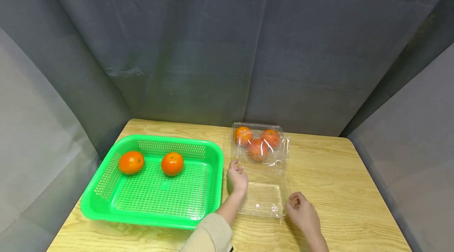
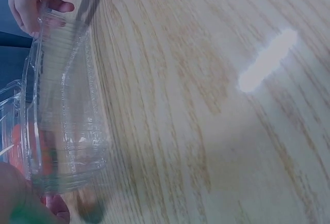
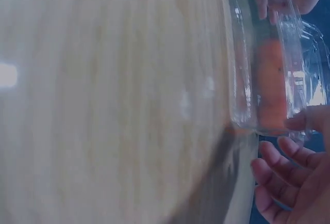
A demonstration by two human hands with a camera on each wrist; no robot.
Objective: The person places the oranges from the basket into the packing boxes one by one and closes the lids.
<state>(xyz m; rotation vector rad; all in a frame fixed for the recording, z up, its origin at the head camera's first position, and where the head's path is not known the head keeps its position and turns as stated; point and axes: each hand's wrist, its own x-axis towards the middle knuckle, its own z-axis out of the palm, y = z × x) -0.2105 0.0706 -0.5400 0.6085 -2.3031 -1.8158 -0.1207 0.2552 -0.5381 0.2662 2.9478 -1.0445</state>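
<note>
A clear plastic clamshell box [image 1: 264, 214] lies open on the table, its two halves one behind the other. Its far half contains three oranges [image 1: 258, 150], seen through the plastic; nothing lies in the near half. My left hand [image 1: 237, 179] is at the box's left side and pinches its edge, partly cut off in the left wrist view. At the near half's right side, my right hand [image 1: 304, 212] pinches the rim between thumb and finger. In the right wrist view, the right hand's other fingers [image 3: 281, 175] are spread loosely below the rim.
A green plastic basket [image 1: 156, 222] stands to the left of the box, with two oranges [image 1: 172, 164] in it. The wooden table [image 1: 337, 181] extends to the right. Grey curtains [image 1: 198, 47] hang behind it and at both sides.
</note>
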